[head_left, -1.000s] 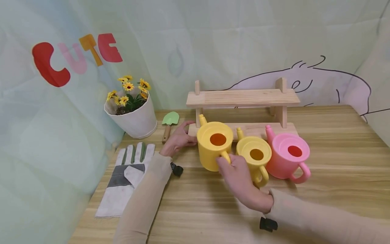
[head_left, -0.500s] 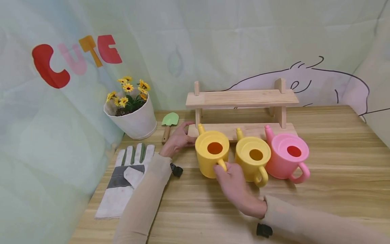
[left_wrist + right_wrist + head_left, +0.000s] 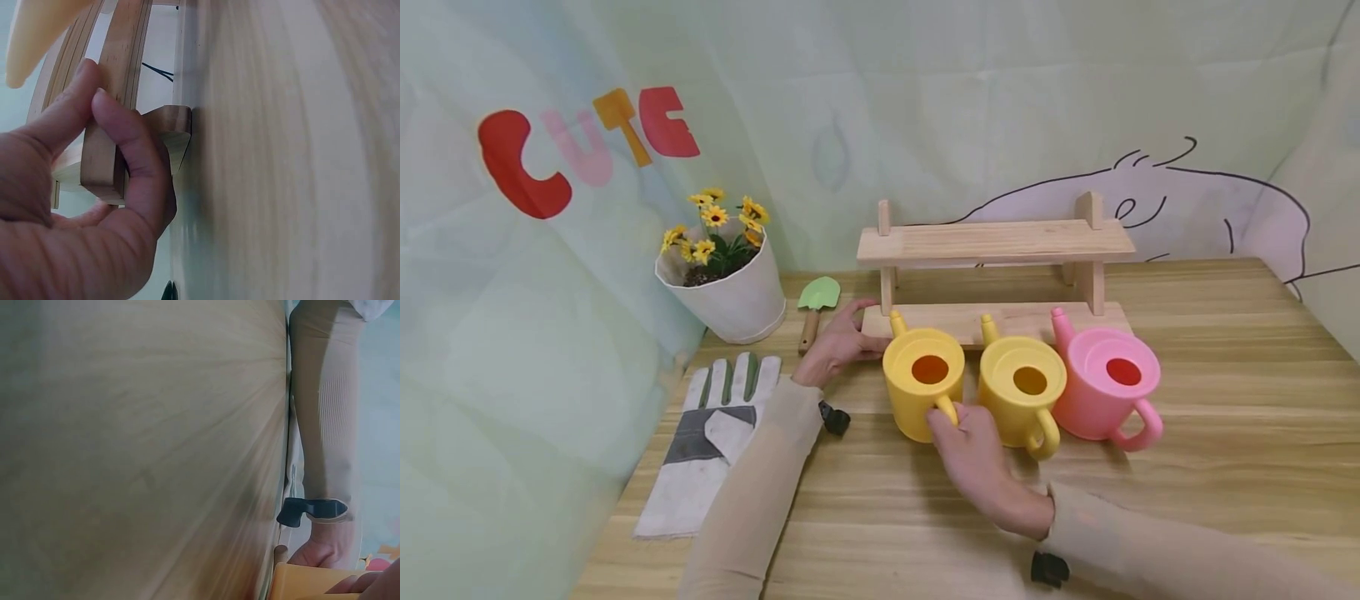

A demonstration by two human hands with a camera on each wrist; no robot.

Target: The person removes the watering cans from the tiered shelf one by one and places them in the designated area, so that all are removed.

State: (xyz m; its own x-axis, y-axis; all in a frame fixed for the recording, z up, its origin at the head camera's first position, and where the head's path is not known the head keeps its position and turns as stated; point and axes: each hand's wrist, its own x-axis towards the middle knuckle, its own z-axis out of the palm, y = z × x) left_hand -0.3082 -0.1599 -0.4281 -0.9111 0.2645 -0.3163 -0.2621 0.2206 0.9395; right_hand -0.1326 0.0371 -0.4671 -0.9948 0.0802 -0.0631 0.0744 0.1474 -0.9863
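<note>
In the head view, my right hand [image 3: 988,471] grips the handle of the leftmost yellow watering can [image 3: 913,408]. That can stands upright with its spout toward a two-tier wooden shelf [image 3: 1000,242]. My left hand [image 3: 838,346] holds the left end of the shelf's lower board, its thumb and fingers around the wood in the left wrist view. A second yellow watering can [image 3: 1006,408] is just right of my right hand, and a pink watering can [image 3: 1093,408] stands beside it. The right wrist view catches only a corner of a yellow can [image 3: 306,584] at the bottom.
A white pot [image 3: 733,300] of yellow flowers stands at the back left. Near it lies a small green trowel [image 3: 811,308] with a wooden handle. A grey and white work glove [image 3: 692,450] rests on the wooden table [image 3: 880,533] beside my left sleeve. A printed cloth hangs behind.
My right hand has brought the left yellow watering can down and toward me, slightly to the left, level with the other cans. My left hand has kept its hold on the shelf.
</note>
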